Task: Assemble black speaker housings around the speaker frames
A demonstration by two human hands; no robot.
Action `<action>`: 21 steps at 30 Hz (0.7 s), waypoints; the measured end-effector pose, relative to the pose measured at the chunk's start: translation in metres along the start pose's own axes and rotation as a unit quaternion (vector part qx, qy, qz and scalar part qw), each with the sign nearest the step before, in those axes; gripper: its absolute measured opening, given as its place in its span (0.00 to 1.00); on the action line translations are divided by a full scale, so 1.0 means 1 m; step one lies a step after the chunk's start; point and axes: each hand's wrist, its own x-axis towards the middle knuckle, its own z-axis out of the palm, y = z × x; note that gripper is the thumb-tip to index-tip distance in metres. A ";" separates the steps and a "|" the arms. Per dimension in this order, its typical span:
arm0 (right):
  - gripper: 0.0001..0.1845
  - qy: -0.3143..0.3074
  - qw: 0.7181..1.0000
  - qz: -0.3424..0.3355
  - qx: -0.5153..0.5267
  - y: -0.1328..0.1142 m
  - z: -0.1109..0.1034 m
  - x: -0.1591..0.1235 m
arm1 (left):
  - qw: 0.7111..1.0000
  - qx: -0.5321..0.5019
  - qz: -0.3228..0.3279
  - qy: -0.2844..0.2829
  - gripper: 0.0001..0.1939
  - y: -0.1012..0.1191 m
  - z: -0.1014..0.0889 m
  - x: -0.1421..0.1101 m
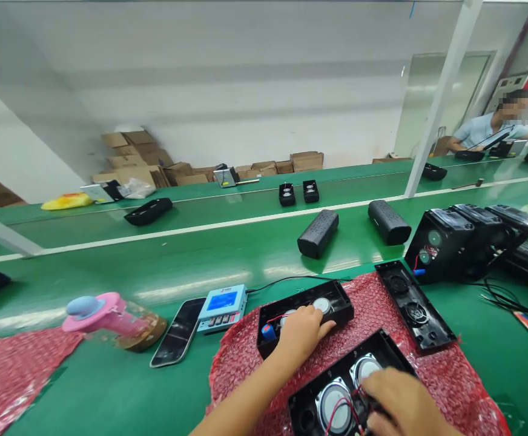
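Note:
My left hand (304, 330) lies over the near wall of an open black speaker housing (343, 303), fingers curled inside and thumb along the edge. A blue cylindrical part (268, 331) and round speaker drivers show in that housing. Closer to me lies a second black speaker housing (309, 387) with two silver-rimmed drivers (335, 407) and red and black wires. Over its right side my right hand (402, 396) is bent with thumb and finger curled in; it is blurred, and its fingertips' hold is hidden. Red bubble wrap (237, 369) lies beneath both housings.
A black panel (416, 309) lies on the wrap at right, near standing speaker housings (445, 242). Leftward are a light-blue meter (222, 309), a phone (180, 333) and a pink-lidded bottle (118, 321). Closed speakers (318, 233) lie beyond; a co-worker (491, 130) sits far right.

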 end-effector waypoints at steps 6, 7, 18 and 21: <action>0.09 -0.058 0.932 0.351 -0.070 0.095 -0.011 0.031 | 0.998 -0.058 0.023 -0.004 0.12 0.001 0.005 -0.028; 0.07 -0.062 0.924 0.369 -0.075 0.107 -0.005 0.034 | 0.997 -0.067 0.028 0.001 0.11 -0.001 0.007 -0.034; 0.21 0.132 0.862 0.459 0.168 0.084 -0.039 0.064 | 0.900 -0.222 0.035 0.373 0.09 -0.034 0.004 -0.113; 0.17 0.237 0.773 0.436 0.395 0.023 -0.036 0.092 | 0.912 -0.278 0.000 0.303 0.33 -0.016 0.007 -0.116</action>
